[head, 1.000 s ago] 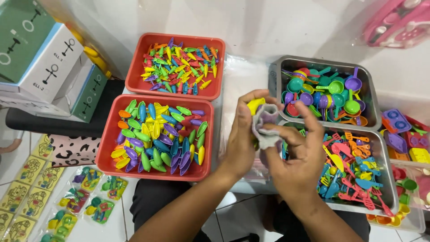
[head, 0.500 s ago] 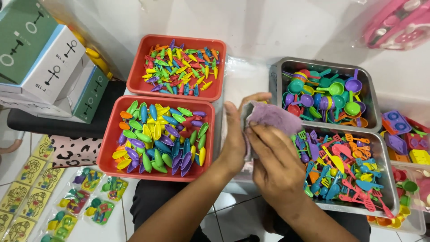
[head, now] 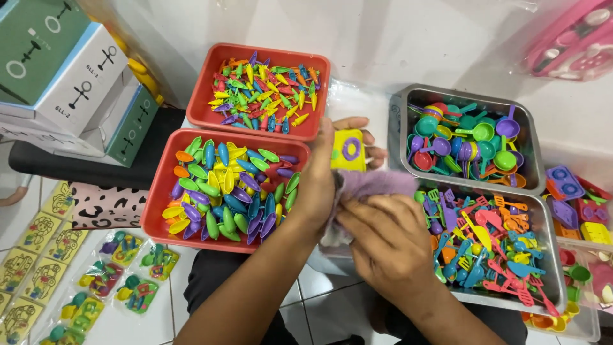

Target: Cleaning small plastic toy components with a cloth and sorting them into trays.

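I count two red plastic trays, each heaped with small coloured plastic pieces. Two steel pans hold toy utensils. One yellow square toy block and one purple cloth sit in my two hands.

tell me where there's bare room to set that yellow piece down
Bare white surface lies behind the red trays and steel trays. A clear strip runs between them. Every tray is packed; packets crowd the lower left.
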